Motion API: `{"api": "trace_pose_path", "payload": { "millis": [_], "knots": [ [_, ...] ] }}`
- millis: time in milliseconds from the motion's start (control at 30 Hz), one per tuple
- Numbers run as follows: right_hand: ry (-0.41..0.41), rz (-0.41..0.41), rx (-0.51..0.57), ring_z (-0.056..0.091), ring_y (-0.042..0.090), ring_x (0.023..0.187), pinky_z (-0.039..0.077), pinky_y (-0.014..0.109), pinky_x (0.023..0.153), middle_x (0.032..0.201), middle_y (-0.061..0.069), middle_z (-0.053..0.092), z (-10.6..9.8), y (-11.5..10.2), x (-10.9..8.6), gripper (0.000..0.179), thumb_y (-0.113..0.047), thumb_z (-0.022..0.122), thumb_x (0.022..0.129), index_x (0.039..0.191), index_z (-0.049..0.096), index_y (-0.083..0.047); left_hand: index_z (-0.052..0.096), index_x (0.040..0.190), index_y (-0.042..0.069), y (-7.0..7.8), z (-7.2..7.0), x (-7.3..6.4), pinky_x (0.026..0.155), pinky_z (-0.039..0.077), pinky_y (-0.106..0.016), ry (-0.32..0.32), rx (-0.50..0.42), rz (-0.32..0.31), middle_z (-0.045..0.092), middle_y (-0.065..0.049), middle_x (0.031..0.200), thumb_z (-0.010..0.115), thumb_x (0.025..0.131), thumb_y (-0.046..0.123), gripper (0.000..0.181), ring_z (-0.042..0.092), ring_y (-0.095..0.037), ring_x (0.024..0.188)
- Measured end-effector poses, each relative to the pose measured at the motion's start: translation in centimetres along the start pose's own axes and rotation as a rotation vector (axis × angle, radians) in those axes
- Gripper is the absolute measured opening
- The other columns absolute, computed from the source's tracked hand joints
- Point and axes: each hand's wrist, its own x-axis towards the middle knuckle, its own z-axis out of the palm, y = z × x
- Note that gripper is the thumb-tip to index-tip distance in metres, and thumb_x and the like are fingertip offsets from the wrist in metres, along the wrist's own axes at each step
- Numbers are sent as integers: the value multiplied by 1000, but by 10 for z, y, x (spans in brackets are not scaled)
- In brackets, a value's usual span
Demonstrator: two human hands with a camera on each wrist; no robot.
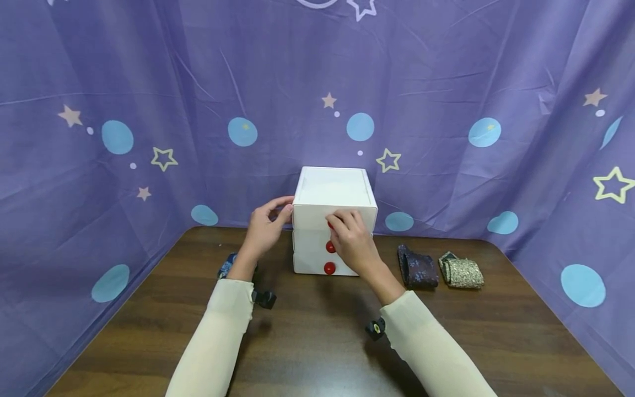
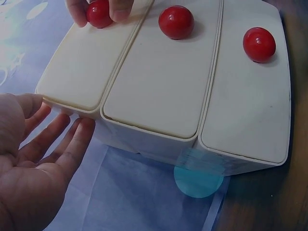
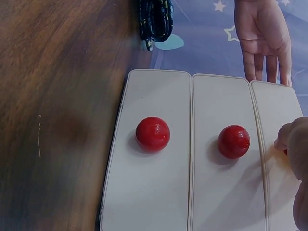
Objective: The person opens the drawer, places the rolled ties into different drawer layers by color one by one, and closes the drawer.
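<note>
A white drawer box (image 1: 336, 186) with three stacked drawers stands at the back of the table, a round red knob on each front. My right hand (image 1: 353, 241) pinches the top red knob (image 2: 99, 14) between thumb and fingers. That drawer sits flush with the others. With fingers extended, my left hand (image 1: 264, 227) touches the box's left side near the top, its thumb at the front edge. Below the right hand are the middle knob (image 1: 331, 247) and the bottom knob (image 1: 329, 268).
To the right of the box lie a rolled dark floral necktie (image 1: 419, 270) and a rolled gold-patterned necktie (image 1: 462, 273). A folded blue patterned cloth (image 1: 226, 267) lies partly behind my left wrist. A purple curtain (image 1: 278, 82) hangs behind the brown table (image 1: 307, 342).
</note>
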Motion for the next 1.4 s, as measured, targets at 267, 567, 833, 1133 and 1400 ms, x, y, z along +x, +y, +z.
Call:
{"api": "trace_pose_path", "payload": {
  "millis": [267,567,833,1133,1400],
  "knots": [
    [1,-9,-6,59,34,97,55,40,84,108,16,67,-2,-2,0,27,6,76,84,110,72,2,63,135,-1,-1,-1,0,87,60,-43,1,8,1,67,-21,128,59,106,16,35,69,-37,103],
    [-7,-8,-22,59,33,97,56,40,85,108,15,66,-3,-3,-2,28,7,75,84,111,72,2,62,137,0,0,0,-1,84,59,-29,-8,8,-27,66,-21,130,59,106,18,36,68,-37,106],
    [12,-26,-11,59,34,95,55,40,83,106,15,66,-5,-5,-1,27,9,74,83,109,72,2,62,136,-2,2,0,-1,90,58,-52,2,-5,-6,66,-23,128,58,106,16,35,67,-41,104],
    [15,-41,-17,58,34,94,54,41,83,106,15,66,-7,-5,-2,28,9,74,82,108,72,2,63,135,-3,1,1,0,90,57,-55,11,-12,2,67,-23,128,59,106,14,34,68,-43,102],
    [23,-55,-9,59,34,94,54,40,83,104,15,67,-9,-7,-3,27,9,74,81,107,72,2,64,135,-1,1,2,0,87,57,-55,12,20,-15,68,-22,125,59,106,16,34,69,-39,100]
  ]
}}
